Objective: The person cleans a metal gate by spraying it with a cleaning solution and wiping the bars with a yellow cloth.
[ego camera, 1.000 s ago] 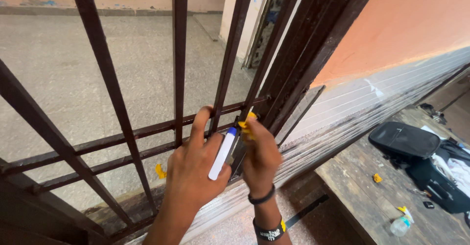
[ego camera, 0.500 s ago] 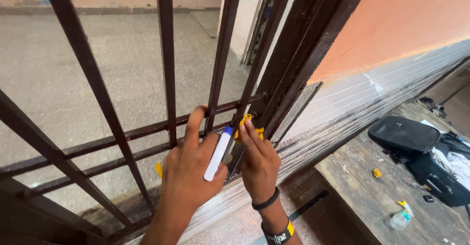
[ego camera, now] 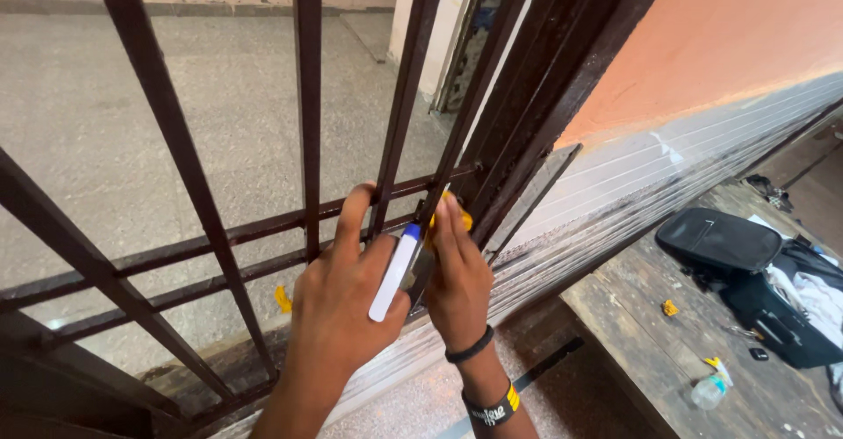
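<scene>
My left hand grips a slim white tube with a blue cap, its index finger stretched up onto a dark brown grille bar. Right beside it, my right hand presses a small yellow cloth against the lower part of a neighbouring bar, close to the horizontal rails. Most of the cloth is hidden behind the fingers. Two dark bands sit on the right wrist.
The dark iron grille fills the left and centre, with a speckled floor beyond it. A wooden bench at right carries a black bag, a small plastic bottle and yellow scraps. An orange wall rises above.
My right hand has slid upward along the bar with the yellow cloth, from the lower joint toward the rail. My left hand has kept its hold on the tube.
</scene>
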